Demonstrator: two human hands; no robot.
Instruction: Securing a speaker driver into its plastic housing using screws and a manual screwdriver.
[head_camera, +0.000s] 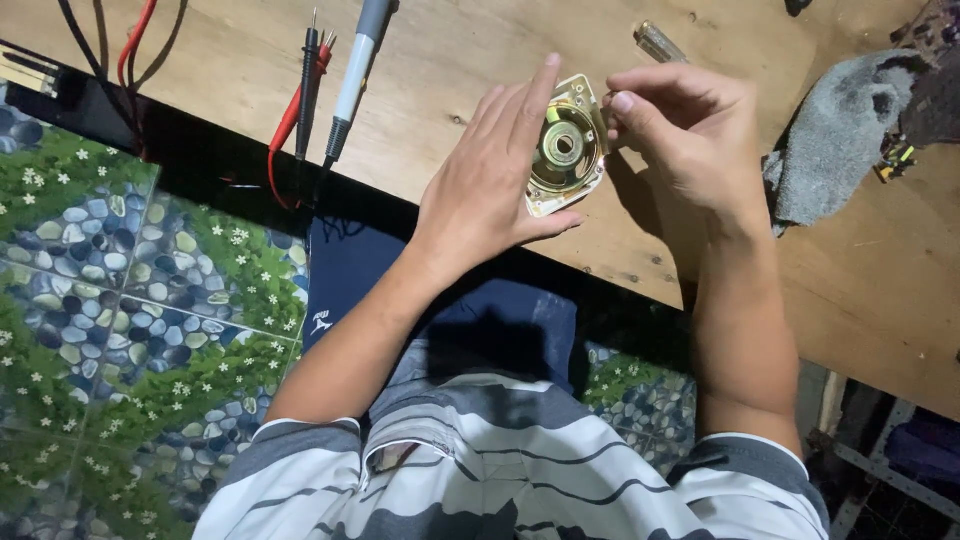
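Note:
A small loudspeaker (567, 148) with a gold-coloured metal frame and a round magnet stands on its edge over the wooden table (440, 90). My left hand (495, 175) holds it from the left, fingers stretched up along its back and thumb under its lower edge. My right hand (680, 125) is at the speaker's upper right edge, its fingertips pinched together against the frame. Whether something small sits between those fingertips cannot be seen.
Red and black meter probes (305, 85) and a grey-handled soldering iron (355, 75) lie on the table to the left. A clear-handled tool (658, 42) lies behind my right hand. A grey cloth (835, 135) lies at the right, next to small electronic parts (895, 158). Pebble-patterned floor tiles (120, 300) show below.

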